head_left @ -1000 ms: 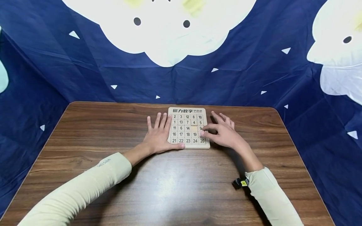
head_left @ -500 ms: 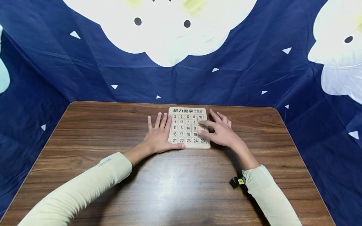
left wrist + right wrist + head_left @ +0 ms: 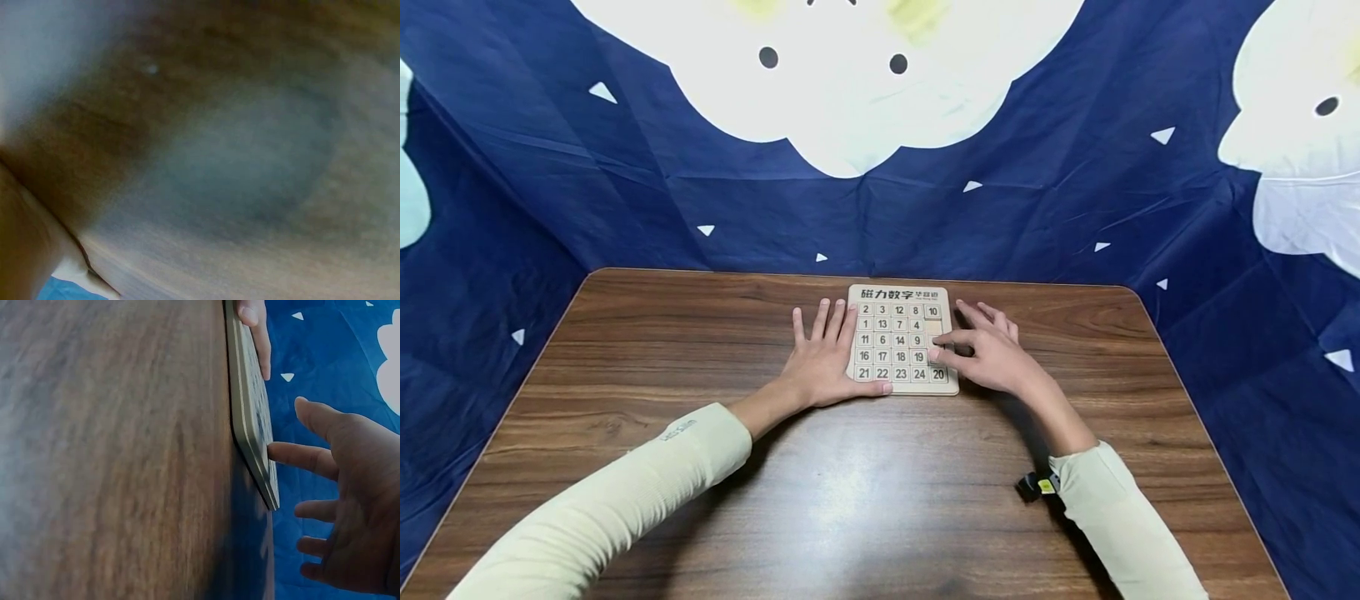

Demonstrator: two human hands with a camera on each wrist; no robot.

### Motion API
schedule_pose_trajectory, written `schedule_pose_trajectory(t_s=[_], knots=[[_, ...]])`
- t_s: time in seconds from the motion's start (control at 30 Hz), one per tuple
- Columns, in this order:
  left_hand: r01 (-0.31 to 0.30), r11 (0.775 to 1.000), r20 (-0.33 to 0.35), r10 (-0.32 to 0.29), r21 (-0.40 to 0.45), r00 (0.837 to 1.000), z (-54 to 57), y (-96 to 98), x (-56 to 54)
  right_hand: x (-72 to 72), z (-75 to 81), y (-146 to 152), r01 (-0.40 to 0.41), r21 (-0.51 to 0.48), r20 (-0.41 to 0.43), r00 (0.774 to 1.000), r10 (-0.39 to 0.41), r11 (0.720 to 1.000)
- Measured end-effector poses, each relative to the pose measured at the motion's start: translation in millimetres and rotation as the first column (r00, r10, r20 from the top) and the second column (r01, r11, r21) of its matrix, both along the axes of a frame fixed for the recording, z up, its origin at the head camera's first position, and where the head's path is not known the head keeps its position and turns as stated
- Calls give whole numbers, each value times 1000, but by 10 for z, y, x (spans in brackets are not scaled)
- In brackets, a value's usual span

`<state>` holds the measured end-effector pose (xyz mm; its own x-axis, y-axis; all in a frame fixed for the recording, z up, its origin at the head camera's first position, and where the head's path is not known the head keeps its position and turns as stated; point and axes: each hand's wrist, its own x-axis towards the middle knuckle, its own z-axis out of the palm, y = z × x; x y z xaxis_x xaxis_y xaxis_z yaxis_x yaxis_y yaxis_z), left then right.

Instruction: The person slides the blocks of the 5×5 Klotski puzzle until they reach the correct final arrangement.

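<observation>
A pale wooden sliding number puzzle lies flat near the far side of the table. My left hand is spread along its left side, thumb on the lower rim. From the right, my right hand reaches over the right-hand column with its index finger extended; that fingertip meets the puzzle face in the right wrist view. The fingers cover the column's third and fourth squares. Just above them is a bare square, below the 10 tile. The left wrist view is mostly blurred wood.
The brown wooden table extends toward me and to both sides. Behind it hangs a dark blue cloth with white cloud shapes. A small black device sits at my right wrist.
The 9 tile has moved left into the fourth column. In the right-hand column, the second square is now bare, and my right index finger has drawn back toward me from there.
</observation>
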<state>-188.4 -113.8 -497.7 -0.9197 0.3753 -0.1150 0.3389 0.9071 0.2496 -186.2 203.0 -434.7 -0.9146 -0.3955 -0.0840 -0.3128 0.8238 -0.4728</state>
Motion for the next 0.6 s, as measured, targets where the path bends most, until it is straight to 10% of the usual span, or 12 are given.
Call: schedule_pose_trajectory(t_s=[0.6], knots=[[-5, 1000, -1, 5, -5, 1000, -13, 7, -4, -199, -11, -12, 43, 29, 72, 996, -45, 999]])
